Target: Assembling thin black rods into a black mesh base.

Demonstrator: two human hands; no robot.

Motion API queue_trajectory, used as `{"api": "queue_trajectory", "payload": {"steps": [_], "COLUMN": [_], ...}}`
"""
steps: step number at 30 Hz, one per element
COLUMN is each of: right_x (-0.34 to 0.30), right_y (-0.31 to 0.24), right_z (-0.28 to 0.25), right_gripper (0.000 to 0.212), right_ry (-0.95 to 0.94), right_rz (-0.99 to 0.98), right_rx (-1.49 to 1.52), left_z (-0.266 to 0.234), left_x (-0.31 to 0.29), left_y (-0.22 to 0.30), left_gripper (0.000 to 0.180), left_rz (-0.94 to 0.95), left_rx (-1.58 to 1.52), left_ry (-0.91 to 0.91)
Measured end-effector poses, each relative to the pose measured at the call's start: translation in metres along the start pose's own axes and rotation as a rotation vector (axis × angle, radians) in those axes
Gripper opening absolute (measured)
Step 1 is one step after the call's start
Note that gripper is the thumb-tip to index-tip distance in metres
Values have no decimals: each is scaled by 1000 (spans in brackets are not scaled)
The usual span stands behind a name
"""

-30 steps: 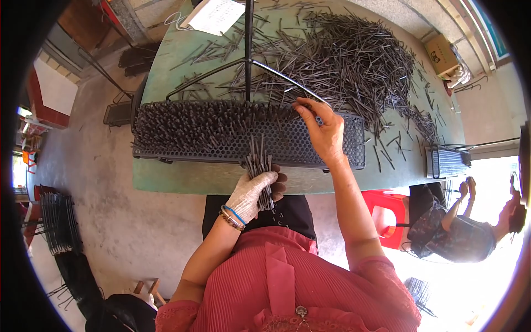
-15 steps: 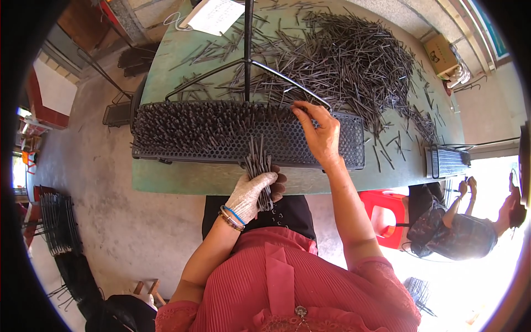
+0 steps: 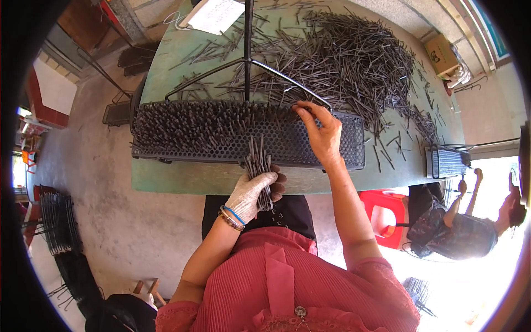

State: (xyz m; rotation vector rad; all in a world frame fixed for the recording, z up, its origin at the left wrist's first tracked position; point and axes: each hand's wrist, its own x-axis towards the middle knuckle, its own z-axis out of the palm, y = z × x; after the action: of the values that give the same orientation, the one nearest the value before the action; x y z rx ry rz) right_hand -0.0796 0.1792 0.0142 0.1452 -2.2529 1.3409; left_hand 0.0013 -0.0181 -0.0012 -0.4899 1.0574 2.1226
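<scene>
A long black perforated rack (image 3: 350, 141) lies across the near side of the table, its left and middle holes filled with upright dark sticks (image 3: 182, 126). My left hand (image 3: 255, 191), in a pale glove, is closed around a bundle of thin dark sticks (image 3: 258, 166) just in front of the rack's near edge. Bare, my right hand (image 3: 321, 128) is over the rack's far edge, right of the filled part. Its thumb and forefinger pinch together at the holes; whatever small piece they hold is mostly hidden by the fingers.
A black metal handle frame (image 3: 247, 77) rises over the rack. Behind it, loose dark sticks (image 3: 359, 66) form a large heap on the green table (image 3: 166, 180). White paper (image 3: 217, 15) lies at the back. Rightward, another person (image 3: 453, 232) works at a second rack (image 3: 449, 162) beside a red stool (image 3: 384, 213).
My right hand has shifted very slightly right along the rack's far edge. My left hand keeps its place with the bundle. The other person's hands have moved a little.
</scene>
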Motion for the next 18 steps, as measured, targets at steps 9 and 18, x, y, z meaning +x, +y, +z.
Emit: {"api": "queue_trajectory", "payload": {"steps": [9, 18], "right_x": [-4, -2], "right_y": [3, 0], "right_z": [5, 3], "right_gripper": [23, 23], "right_ry": [-100, -223], "right_rz": [-31, -269], "right_rx": [-72, -170], "left_z": [0, -1], "left_x": [1, 0], "left_y": [-1, 0], "left_gripper": [22, 22], "left_rz": [-4, -9], "left_rx": [11, 7], "left_ry": [-4, 2]}}
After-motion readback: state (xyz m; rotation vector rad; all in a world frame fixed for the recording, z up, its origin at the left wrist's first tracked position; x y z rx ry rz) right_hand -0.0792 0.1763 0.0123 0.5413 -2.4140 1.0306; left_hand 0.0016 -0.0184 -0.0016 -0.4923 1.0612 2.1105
